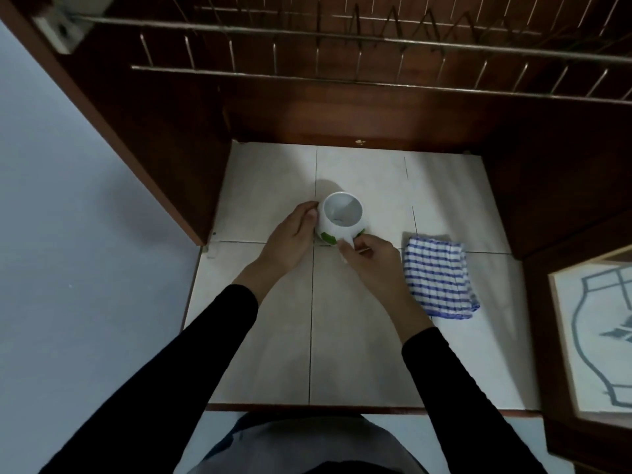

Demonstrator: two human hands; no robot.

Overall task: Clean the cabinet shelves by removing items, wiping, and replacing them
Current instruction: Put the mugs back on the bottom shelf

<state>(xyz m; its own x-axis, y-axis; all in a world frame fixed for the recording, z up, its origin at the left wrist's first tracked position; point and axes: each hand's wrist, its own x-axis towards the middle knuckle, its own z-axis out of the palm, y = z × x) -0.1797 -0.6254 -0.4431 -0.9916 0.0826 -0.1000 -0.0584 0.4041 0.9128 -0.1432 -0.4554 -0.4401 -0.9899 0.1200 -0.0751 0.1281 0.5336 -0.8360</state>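
Observation:
A white mug with green patches [342,217] stands upright on the pale tiled cabinet shelf [273,336], mouth open toward me and empty inside. My left hand [290,237] cups the mug's left side. My right hand [369,258] pinches the mug's handle at its near right. A folded blue-and-white striped cloth [439,277] lies flat on the shelf just right of my right hand, untouched.
A wire dish rack [342,53] spans the dark wooden cabinet above the shelf. The cabinet's left wall [143,142] and right wall [547,172] bound the shelf. An open door with a patterned glass panel [595,336] stands at the right.

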